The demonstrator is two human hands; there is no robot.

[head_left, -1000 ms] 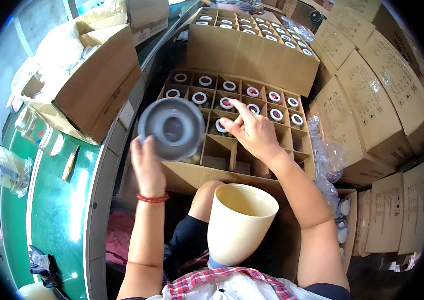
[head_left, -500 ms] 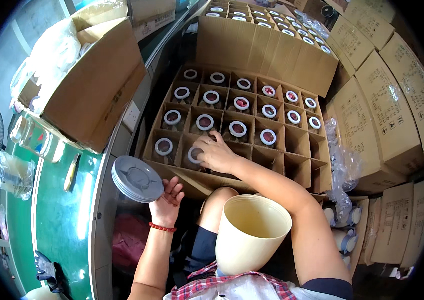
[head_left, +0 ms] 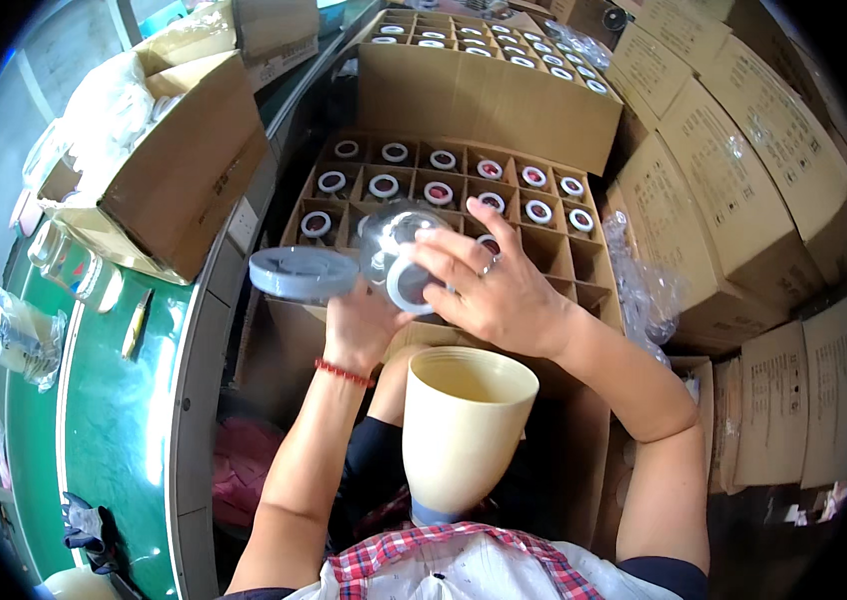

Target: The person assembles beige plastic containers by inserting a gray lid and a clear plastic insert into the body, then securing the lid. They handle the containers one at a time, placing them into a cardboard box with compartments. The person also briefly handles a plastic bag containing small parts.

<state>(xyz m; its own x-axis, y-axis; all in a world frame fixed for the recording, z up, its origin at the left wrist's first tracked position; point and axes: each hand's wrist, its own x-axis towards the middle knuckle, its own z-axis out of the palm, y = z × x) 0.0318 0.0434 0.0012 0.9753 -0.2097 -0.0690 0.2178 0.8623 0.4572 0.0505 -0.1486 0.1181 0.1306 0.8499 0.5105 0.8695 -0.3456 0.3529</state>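
Note:
My right hand [head_left: 489,280] grips a clear jar [head_left: 384,232] with a white rim, tilted with its mouth toward me above the divided carton. A stack of round grey lids [head_left: 304,274] rests in my left hand [head_left: 362,322], tipped nearly edge-on. The fingers of this hand come close to the jar's rim; whether they touch it, I cannot tell. Below, in the divided carton [head_left: 344,315], several white-rimmed jars [head_left: 384,186] stand upright in cardboard compartments, with dark or reddish contents showing in their mouths. My hands and the lifted jar hide part of the front rows.
A cream-coloured tub [head_left: 464,430] stands between my legs. To the left, a green-topped table [head_left: 119,420] bears a clear jar [head_left: 74,268], a yellow cutter [head_left: 138,325] and an open carton [head_left: 174,170]. Stacked cartons [head_left: 714,200] line the right, beside crumpled plastic wrap [head_left: 644,285].
My right hand has lifted a jar out of the carton's front row and tilted it. My left hand has brought the grey lids up and right, closer to the jar. The view has shifted slightly.

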